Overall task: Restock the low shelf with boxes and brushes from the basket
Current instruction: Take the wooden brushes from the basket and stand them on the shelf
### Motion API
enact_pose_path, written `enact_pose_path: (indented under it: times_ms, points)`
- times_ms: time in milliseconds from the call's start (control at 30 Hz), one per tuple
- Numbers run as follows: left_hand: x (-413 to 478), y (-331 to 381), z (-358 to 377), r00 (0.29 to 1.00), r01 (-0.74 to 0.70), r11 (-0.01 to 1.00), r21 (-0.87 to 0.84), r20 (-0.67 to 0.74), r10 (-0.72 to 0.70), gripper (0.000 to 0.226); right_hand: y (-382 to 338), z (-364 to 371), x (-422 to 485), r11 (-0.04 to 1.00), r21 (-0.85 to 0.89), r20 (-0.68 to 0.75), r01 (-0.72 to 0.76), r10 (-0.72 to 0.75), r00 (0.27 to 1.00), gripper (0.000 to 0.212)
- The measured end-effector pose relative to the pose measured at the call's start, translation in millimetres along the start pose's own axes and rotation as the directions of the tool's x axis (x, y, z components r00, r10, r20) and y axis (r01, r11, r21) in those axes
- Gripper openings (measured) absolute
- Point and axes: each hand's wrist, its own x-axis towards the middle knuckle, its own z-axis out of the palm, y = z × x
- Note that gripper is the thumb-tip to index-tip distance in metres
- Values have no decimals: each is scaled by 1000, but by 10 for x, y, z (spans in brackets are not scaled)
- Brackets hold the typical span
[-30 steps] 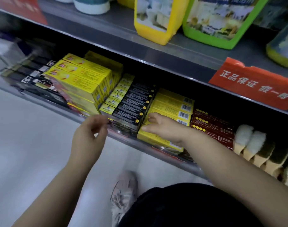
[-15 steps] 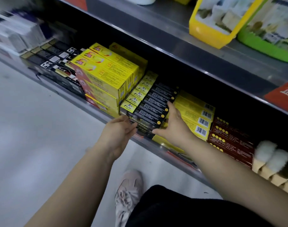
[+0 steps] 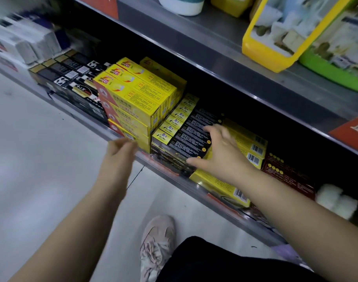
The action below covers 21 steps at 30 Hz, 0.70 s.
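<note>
The low shelf holds rows of boxes. My right hand rests with spread fingers against the right end of the black and yellow boxes, thumb at their front edge. My left hand hovers blurred in front of the stacked yellow boxes, fingers relaxed and holding nothing. Flat yellow boxes lie to the right of my right hand, then dark red boxes. White-tipped brushes stand at the far right. No basket is in view.
Black boxes and white packs fill the shelf's left end. The upper shelf overhangs, carrying yellow and green packages and red price tags. My shoe and dark trouser leg stand on the pale floor below.
My left hand has drawn back and to the left, away from the black and yellow boxes. My right hand has spread along their right end. The view has shifted slightly.
</note>
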Motion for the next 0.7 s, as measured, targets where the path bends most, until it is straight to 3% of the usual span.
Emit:
enact_pose_path:
  times_ms: [100, 167, 233, 300, 367, 433, 567, 700]
  points:
    - [296, 367, -296, 928, -300, 951, 75, -208, 309, 36, -226, -172, 95, 992, 121, 96, 20, -32, 995, 85]
    - [629, 642, -391, 882, -400, 907, 132, -213, 420, 39, -391, -207, 193, 990, 144, 147, 12, -34, 989, 88]
    - [969, 884, -380, 908, -377, 919, 118, -146, 392, 46, -570, -187, 294, 990, 140, 152, 13, -35, 988, 92]
    - [1255, 1024, -307, 966, -259, 964, -67, -13, 259, 50, -732, -135, 381, 988, 155, 153, 0, -24, 988, 96]
    - [1428, 1052, -222, 970, -149, 976, -157, 168, 175, 42, -857, -54, 444, 979, 200, 155, -39, 7, 988, 100]
    - [1496, 1048, -187, 947, -134, 987, -90, 280, 155, 23, -935, 40, 485, 960, 273, 128, -65, 31, 991, 96]
    - [1582, 1049, -245, 917, -188, 981, -35, 351, 189, 16, -1012, 143, 474, 944, 327, 36, -34, 24, 999, 82]
    - [1603, 980, -299, 915, -182, 982, -54, 355, 190, 19, -1060, 168, 480, 955, 298, 41, -6, -7, 999, 76]
